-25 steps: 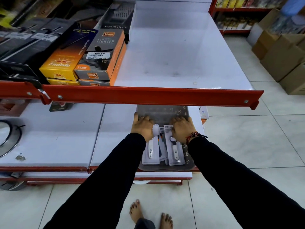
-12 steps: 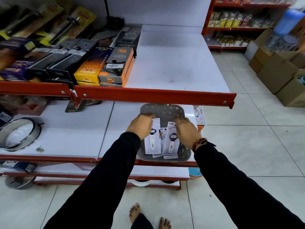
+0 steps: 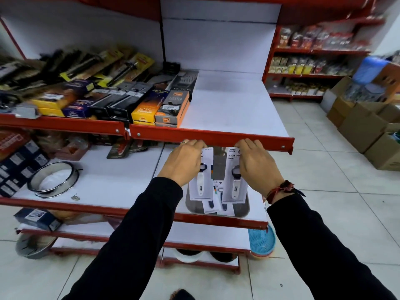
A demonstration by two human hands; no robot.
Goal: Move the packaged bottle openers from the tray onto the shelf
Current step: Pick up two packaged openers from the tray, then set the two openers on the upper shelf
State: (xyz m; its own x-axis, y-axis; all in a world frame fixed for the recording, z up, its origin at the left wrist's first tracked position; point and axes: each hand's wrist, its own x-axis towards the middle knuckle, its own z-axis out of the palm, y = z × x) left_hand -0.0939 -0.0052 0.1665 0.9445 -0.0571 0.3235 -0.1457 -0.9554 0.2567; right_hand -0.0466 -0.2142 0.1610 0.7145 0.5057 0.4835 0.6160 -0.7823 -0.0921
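Bottle openers, white-handled with dark ring heads, on white blister cards: one card per hand. Left hand pinches the top edge of the left-hand card; its knuckles cover most of the print and half the ring head. Right hand pinches the top of the right-hand card, "BOTTLE OPEN…" partly readable before the fingers cut it off. Both grips are closed on the card tops; fingertips sit against the red metal front lip of the white upper shelf, so I can't tell whether the cards touch that lip. Both cards hang down from the grips, clear of the surface below.

Directly under the grips: grey perforated plastic tray on the lower white shelf, mostly hidden behind the two cards. Two more carded openers lie in it, only their lower ends showing under the held cards; detail too blurred to read.

Up and left of the grips: orange-and-grey lighter boxes on the upper shelf. Black sleeves run out of frame at bottom.
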